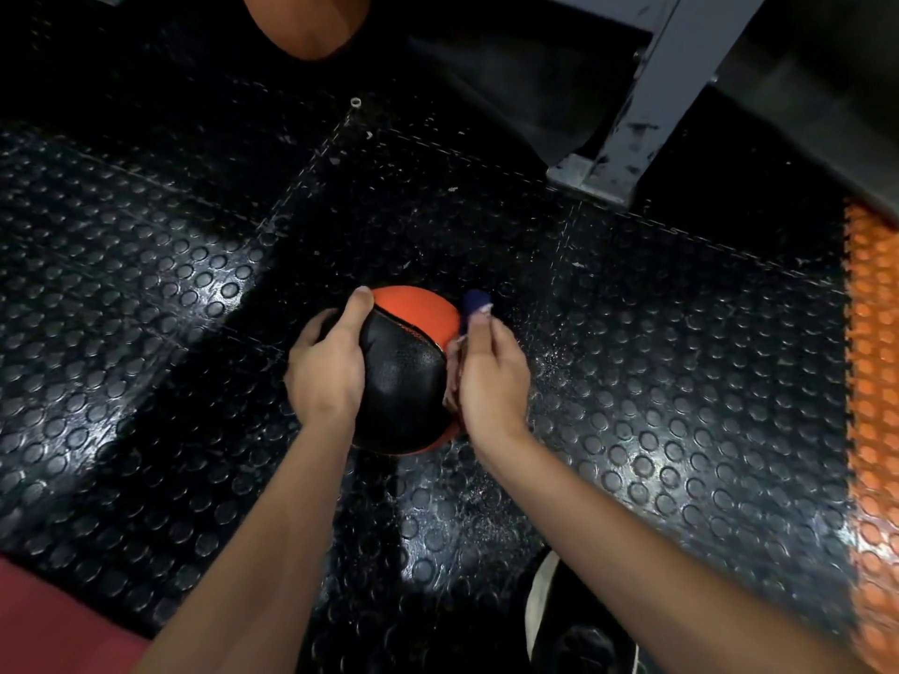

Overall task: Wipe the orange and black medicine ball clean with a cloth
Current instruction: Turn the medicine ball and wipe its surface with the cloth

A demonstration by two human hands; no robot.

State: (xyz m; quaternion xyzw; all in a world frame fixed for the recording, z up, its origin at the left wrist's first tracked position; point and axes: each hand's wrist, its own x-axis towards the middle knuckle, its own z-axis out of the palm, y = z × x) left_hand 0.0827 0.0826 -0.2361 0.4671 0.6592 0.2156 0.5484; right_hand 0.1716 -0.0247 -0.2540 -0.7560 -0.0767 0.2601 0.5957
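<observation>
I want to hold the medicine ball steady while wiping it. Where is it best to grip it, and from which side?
Grip the medicine ball on its left flank, from above, as the left hand does: it is round, with no handle, so spread fingers must cup it. The right hand works the cloth opposite.

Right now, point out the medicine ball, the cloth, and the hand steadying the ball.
medicine ball (404, 377), head view, on its black panel
cloth (474, 304), head view, blue tip above the right thumb
left hand (326, 367), head view, back of the hand
</observation>
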